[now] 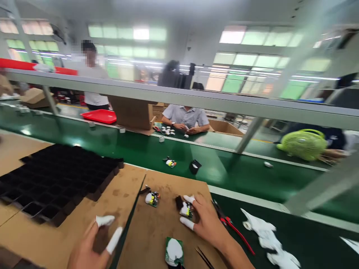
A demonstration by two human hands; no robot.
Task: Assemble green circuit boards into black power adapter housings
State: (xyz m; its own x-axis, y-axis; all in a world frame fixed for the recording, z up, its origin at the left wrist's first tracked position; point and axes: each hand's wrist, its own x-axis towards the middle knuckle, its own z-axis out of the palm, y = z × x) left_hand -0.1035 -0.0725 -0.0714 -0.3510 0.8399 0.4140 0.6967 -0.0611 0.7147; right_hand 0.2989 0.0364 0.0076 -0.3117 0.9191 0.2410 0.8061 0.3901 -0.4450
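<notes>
My right hand (207,220), with white finger cots on thumb and finger, pinches a small circuit board (185,209) with white and yellow parts over the brown cardboard. My left hand (94,244) is open, thumb and finger apart with nothing between them, above the cardboard at lower left. Between the hands lies a second circuit board (152,198) with a black piece beside it. Nearer to me is a green board (174,251) topped by a white patch. Dark tweezers (204,257) lie below my right hand, and red-handled pliers (234,229) sit to its right.
Black open boxes (61,179) stand in rows at left. On the green belt (140,147) are another circuit board (169,163) and a black box (194,166). White cloths (266,235) lie at right. A metal rail (179,98) crosses ahead; co-workers are beyond, beside a green fan (303,145).
</notes>
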